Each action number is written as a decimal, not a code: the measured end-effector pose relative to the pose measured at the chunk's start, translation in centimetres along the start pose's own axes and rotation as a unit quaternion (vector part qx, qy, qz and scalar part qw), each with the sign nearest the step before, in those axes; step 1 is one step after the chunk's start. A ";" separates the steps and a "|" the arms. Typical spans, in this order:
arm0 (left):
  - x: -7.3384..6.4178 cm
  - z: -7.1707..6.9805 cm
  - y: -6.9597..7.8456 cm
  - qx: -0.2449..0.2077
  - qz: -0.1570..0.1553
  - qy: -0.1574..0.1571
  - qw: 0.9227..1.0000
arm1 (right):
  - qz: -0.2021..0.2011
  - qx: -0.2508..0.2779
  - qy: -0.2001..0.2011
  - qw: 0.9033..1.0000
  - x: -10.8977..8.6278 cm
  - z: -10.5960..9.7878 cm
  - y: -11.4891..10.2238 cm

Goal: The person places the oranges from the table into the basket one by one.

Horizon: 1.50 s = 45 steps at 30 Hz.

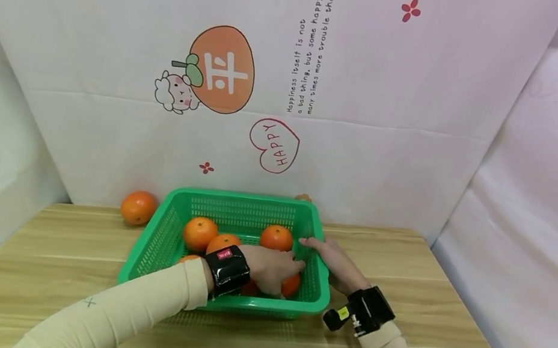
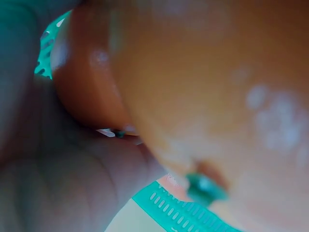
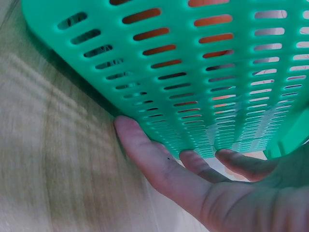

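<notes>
A green slotted plastic basket (image 1: 223,297) holds several oranges (image 1: 200,234) on the wooden table. My left hand (image 1: 272,269) reaches into its right front part, with the fingers curled over an orange (image 1: 290,286). Close up in the left wrist view, that orange (image 2: 89,72) lies against the palm and fingers, while another blurred orange (image 2: 217,96) with a green stem fills the foreground. My right hand (image 1: 341,264) grips the basket's right side, one digit over the rim. In the right wrist view, its fingers (image 3: 154,162) press against the outer slotted wall.
One loose orange (image 1: 139,208) sits on the wooden table (image 1: 51,260), left of the basket. Behind stands a white printed cloth (image 1: 370,152); more white cloth hangs on both sides. The table's right edge runs beyond my right arm.
</notes>
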<state>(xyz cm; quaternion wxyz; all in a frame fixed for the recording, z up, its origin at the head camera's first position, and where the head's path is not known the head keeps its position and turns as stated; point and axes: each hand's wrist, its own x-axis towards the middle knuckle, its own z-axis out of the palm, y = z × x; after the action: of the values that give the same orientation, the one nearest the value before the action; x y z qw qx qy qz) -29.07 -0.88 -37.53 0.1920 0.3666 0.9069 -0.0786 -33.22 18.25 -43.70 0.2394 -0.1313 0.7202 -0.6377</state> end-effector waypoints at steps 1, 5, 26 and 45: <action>-0.1 0.0 0.1 0.001 -0.002 -0.002 1.000 | 0.000 0.000 0.000 1.000 0.0 0.0 0.0; -0.1 0.0 0.2 -0.001 -0.006 -0.008 1.000 | 0.001 0.000 0.001 1.000 0.0 0.0 0.2; 0.2 0.3 0.3 0.016 0.009 -0.005 1.000 | 0.001 0.002 0.000 1.000 0.1 0.0 0.2; 0.1 0.0 0.4 0.036 0.012 -0.005 0.999 | 0.002 0.001 0.002 1.000 0.1 -0.1 0.2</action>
<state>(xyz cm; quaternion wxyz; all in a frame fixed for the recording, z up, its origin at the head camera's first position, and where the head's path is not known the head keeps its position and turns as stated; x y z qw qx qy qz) -28.91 -0.54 -37.59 0.1841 0.3838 0.8981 -0.1106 -33.34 18.35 -43.92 0.2399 -0.1284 0.7203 -0.6381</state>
